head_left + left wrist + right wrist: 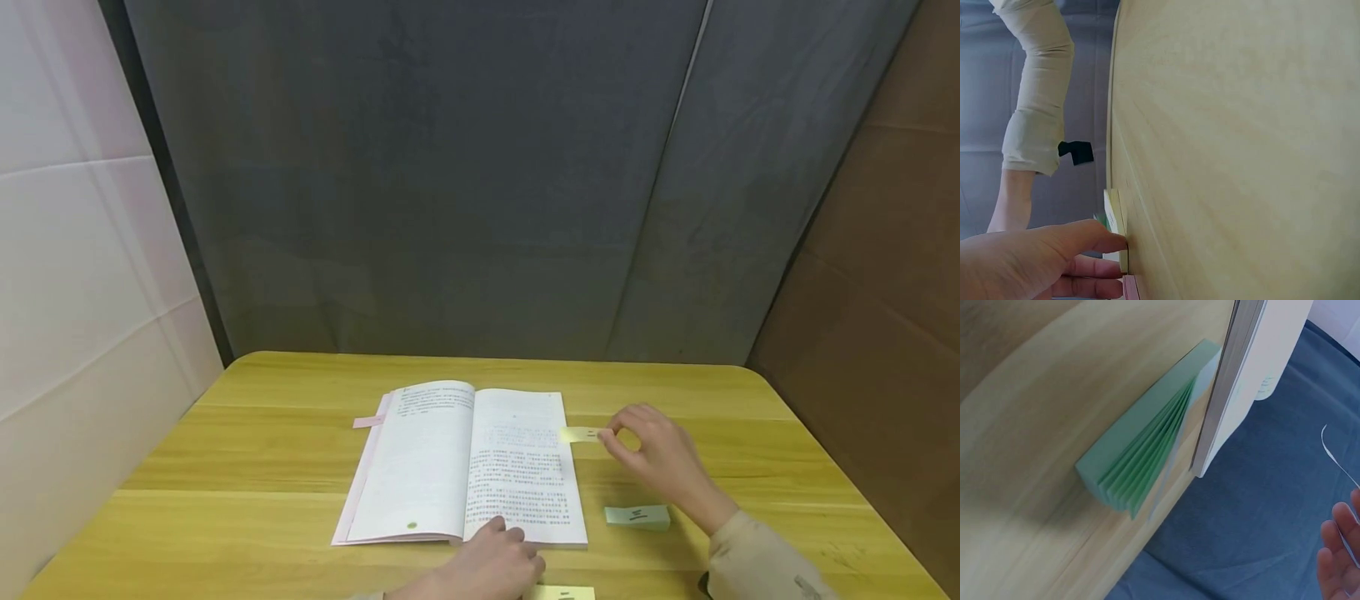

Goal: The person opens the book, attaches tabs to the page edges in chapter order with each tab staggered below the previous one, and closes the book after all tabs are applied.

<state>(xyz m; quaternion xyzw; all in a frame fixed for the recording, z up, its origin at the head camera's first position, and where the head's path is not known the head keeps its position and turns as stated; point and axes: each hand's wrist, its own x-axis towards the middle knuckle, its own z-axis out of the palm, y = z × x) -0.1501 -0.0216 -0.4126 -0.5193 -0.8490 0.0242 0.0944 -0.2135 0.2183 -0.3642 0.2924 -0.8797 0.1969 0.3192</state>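
An open book (517, 492) lies on the table with printed pages showing. My right hand (660, 454) pinches one end of a yellow sticky note (579, 434) with dark marks; its other end overlaps the right page's outer edge. In the right wrist view only the fingers (1338, 550) and a thin curl of that note (1329, 450) show. At the book's lower edge, my left hand (487, 567) holds a yellow sticky-note pad (562, 592) between thumb and fingers. Close below those fingers, a pink block (1130, 287) appears in the left wrist view.
A green sticky-note pad (637, 517), its sheets fanned out at one side, lies right of the book on the wooden table (225, 467). A pink tab (367, 422) sticks out from the book's left side. A dark grey partition (450, 183) stands behind the table.
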